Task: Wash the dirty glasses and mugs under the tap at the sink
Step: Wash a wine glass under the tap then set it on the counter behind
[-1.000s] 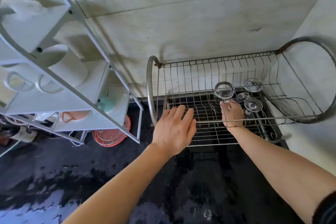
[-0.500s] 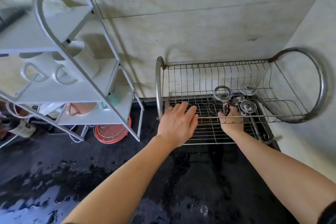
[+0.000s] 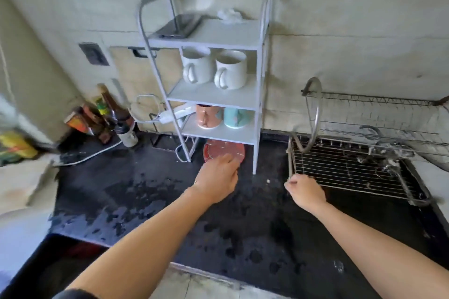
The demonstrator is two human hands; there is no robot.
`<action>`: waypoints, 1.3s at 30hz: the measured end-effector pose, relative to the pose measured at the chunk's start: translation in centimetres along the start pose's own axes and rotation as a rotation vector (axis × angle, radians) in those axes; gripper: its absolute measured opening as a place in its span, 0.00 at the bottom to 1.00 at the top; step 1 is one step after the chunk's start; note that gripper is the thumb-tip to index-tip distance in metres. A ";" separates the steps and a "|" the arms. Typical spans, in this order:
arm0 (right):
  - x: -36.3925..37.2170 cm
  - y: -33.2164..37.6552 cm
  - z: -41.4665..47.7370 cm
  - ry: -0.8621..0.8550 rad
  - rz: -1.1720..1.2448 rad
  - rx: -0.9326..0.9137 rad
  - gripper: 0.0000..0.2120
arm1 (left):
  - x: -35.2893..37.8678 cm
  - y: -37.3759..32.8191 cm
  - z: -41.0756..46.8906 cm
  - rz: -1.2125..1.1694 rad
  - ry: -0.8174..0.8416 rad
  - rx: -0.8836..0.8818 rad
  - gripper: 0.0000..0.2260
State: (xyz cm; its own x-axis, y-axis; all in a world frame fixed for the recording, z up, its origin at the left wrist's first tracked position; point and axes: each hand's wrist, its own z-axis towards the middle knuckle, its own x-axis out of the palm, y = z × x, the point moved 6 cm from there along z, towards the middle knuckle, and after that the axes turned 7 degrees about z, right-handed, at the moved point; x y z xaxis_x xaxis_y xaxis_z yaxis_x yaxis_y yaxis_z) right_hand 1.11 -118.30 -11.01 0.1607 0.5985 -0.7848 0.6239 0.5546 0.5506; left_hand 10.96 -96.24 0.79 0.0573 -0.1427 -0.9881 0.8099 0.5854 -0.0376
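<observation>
The shelf [image 3: 213, 39] is pale grey-white. Its upper mugs [image 3: 230, 69] are white. Below them, one mug [image 3: 207, 116] is pink and the other [image 3: 237, 118] is teal. The disc [image 3: 223, 150] underneath is red, crossed by silver wires. The counter [image 3: 145, 189] is black, mottled with glossy wet patches. The rack [image 3: 340, 167] is a silver wire grid. The bottles [image 3: 114, 109] are brown, one with a yellow-green label. The wall [image 3: 340, 31] is pale grey-green and faintly stained.

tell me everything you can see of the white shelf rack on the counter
The white shelf rack has a tubular frame and three boards. It stands upright on the wet black countertop against the wall. Two white mugs sit on the middle board, a pink mug and a teal mug on the lowest. The left hand hovers near its foot.
</observation>
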 end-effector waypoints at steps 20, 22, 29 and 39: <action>31.9 48.5 -6.9 0.437 -0.109 -0.727 0.07 | -6.3 40.1 -34.4 0.054 -0.041 -1.013 0.11; 35.2 52.2 -7.8 0.490 -0.127 -0.770 0.07 | -6.1 42.4 -37.5 0.051 -0.013 -1.106 0.11; 46.3 63.5 -14.5 0.703 -0.214 -0.985 0.10 | -6.0 47.3 -49.7 0.043 0.036 -1.431 0.10; 60.1 74.7 -23.1 0.774 -0.293 -1.037 0.12 | -4.0 55.2 -62.2 -0.076 -0.038 -1.611 0.11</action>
State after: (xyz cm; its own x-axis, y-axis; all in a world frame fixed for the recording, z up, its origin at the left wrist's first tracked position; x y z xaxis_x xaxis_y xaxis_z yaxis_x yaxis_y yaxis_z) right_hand 39.73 -27.59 -10.47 -0.5692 0.3624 -0.7380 -0.3646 0.6933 0.6217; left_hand 19.07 -13.69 -6.60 0.0811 -0.2135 -0.9736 -0.6117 0.7606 -0.2178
